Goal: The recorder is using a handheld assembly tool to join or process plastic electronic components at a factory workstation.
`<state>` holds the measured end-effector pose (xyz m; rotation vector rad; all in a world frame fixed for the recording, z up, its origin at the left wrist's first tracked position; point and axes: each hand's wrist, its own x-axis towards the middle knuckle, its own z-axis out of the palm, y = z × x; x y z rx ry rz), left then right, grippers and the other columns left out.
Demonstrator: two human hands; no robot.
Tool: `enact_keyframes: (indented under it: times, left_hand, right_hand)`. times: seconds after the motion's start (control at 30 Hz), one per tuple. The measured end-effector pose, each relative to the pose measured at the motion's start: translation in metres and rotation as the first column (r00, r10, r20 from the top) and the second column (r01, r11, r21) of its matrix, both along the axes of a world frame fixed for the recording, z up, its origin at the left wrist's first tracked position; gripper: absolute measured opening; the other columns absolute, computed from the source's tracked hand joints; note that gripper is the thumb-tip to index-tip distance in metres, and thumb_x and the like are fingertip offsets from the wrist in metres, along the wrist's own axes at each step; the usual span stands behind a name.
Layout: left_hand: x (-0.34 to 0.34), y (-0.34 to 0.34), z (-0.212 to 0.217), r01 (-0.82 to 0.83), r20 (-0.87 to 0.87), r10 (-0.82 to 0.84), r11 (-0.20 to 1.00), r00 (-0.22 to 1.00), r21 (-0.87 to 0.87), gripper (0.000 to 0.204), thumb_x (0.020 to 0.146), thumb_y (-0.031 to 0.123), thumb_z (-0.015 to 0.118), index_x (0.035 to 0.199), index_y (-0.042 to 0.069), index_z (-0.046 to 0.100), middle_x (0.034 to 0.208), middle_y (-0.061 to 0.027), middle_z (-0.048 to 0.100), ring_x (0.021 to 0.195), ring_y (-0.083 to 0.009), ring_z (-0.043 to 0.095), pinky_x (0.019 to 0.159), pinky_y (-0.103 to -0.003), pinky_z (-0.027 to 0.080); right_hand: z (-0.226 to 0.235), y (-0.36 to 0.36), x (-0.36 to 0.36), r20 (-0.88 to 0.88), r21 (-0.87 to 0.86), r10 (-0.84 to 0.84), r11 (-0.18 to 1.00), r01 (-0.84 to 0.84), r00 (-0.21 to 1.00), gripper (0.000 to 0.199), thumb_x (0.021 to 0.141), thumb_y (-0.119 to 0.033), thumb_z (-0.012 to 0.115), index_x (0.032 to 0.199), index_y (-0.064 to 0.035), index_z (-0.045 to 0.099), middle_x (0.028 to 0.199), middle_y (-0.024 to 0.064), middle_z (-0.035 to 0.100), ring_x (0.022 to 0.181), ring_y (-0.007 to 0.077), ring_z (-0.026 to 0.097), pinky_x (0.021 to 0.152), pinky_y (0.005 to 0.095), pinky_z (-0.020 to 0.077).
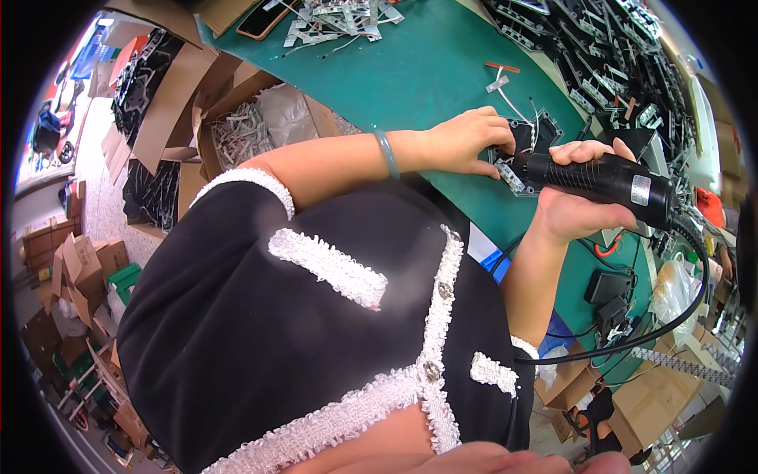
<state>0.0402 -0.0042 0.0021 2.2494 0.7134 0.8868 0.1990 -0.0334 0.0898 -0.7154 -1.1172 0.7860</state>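
On our green tabletop, we should hold the tool steady, right grip wrapped round it; we can't tell whether left grip pinches anything.

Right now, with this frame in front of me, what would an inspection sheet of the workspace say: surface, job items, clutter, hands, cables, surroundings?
Surface: green table, bare in its middle stretch.
Job items: black part lying on the table; black tool with its tip over the part, contact unclear.
Clutter: strip pile and phone at the far edge; stacked black parts at the right.
Left hand: fingertips at the part, beside the tool's tip; exact grip hidden.
Right hand: wrapped around the tool.
Cables: black cable curving from the tool's rear.
Surroundings: open box of white strips left of the table; cartons farther left.
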Motion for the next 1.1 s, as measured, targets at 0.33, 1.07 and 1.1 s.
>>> enact_keyframes:
  times: [0.33, 1.07, 1.1]
  left_hand:
    - [-0.002, 0.001, -0.002, -0.002, -0.001, 0.002, 1.000, 1.000, 0.014, 0.041, 0.066, 0.018, 0.082, 0.101, 0.009, 0.065, 0.122, -0.0072, 0.056, 0.109, -0.0289, 0.050, 0.095, -0.039, 0.045]
    - [-0.002, -0.002, -0.005, 0.028, -0.049, -0.022, 0.991, 0.999, 0.127, 0.037, 0.068, 0.023, 0.076, 0.099, 0.005, 0.067, 0.119, -0.0096, 0.058, 0.109, -0.0285, 0.051, 0.095, -0.038, 0.045]
    - [-0.001, -0.001, -0.005, 0.027, -0.038, -0.021, 0.989, 0.999, 0.146, 0.038, 0.068, 0.024, 0.076, 0.099, 0.006, 0.067, 0.118, -0.0090, 0.058, 0.109, -0.0282, 0.051, 0.095, -0.037, 0.045]
  right_hand:
    - [-0.005, 0.002, -0.005, 0.052, -0.031, 0.013, 0.999, -0.012, 0.999, 0.099, 0.071, -0.086, 0.042, 0.119, 0.0007, 0.044, 0.077, 0.0114, 0.057, 0.062, 0.0209, 0.058, 0.062, 0.0344, 0.0517]
    - [-0.007, -0.002, -0.018, 0.208, -0.010, 0.170, 0.985, -0.171, 0.963, 0.098, 0.066, -0.087, 0.044, 0.113, -0.0006, 0.045, 0.075, 0.0121, 0.057, 0.061, 0.0213, 0.057, 0.060, 0.0339, 0.0521]
    - [-0.007, -0.002, -0.018, 0.186, -0.016, 0.145, 0.989, -0.144, 0.972, 0.098, 0.066, -0.087, 0.045, 0.112, -0.0005, 0.046, 0.075, 0.0114, 0.057, 0.060, 0.0207, 0.057, 0.060, 0.0335, 0.0520]
